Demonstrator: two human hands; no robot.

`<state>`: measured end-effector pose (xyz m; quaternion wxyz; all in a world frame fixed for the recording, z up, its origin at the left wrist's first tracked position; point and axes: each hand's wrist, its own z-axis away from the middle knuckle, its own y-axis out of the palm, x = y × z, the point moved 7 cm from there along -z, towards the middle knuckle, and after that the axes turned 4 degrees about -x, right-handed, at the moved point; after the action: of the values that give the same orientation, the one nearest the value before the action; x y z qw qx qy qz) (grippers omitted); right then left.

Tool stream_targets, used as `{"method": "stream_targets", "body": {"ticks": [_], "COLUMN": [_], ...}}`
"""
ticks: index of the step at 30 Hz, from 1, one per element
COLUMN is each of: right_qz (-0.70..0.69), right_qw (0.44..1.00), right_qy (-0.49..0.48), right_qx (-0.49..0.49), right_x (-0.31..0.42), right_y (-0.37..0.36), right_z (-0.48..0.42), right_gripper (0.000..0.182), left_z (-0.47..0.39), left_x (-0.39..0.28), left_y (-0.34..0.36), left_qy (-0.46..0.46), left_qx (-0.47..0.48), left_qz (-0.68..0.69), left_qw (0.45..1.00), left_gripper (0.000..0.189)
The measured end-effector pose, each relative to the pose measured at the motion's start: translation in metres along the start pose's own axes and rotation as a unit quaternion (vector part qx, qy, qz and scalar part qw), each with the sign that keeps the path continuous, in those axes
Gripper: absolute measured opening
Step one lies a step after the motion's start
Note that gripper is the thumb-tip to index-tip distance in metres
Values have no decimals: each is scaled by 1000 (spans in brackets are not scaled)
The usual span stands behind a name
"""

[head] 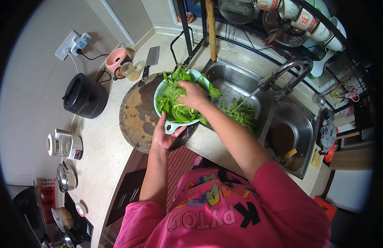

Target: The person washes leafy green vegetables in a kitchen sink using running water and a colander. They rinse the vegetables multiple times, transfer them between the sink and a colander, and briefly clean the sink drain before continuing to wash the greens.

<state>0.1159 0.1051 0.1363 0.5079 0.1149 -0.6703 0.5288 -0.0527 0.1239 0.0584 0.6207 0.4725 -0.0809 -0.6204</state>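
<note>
A pale mint-green plastic basin [155,99] heaped with leafy greens [179,114] is over the right part of a round wooden chopping board [132,114], close to the sink. My left hand [163,136] grips its handle tab from below, thumb against the rim. On top of the heap, my right hand [193,95] has its fingers curled around some leaves; the hand is slightly blurred and its fingertips are partly hidden. More cut greens [241,114] lie in the larger steel sink bowl [238,76], under water running from the faucet [284,73].
A cleaver [151,59] lies behind the board, near a glass jar [130,71] and a pink appliance [117,59]. A black cooker [85,96] stands left. The smaller sink bowl [306,136] holds a round brown item [283,138]. A black rack [187,34] rises behind the sink.
</note>
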Motion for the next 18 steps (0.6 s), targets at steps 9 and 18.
{"method": "stream_targets", "body": {"ticks": [9,18], "right_qz": [-299,179], "right_qw": [930,950], "right_qy": [-111,-18], "right_qx": [-186,-254], "right_x": [-9,-237], "right_y": [-163,-109], "right_z": [30,62], "right_gripper": [61,67], "left_z": [3,2], "left_x": [-9,-13], "left_y": [-4,-5], "left_qy": [-2,-4], "left_qx": [-1,-16], "left_qz": [-25,-76], "left_qw": [1000,997], "left_gripper": [48,44]}}
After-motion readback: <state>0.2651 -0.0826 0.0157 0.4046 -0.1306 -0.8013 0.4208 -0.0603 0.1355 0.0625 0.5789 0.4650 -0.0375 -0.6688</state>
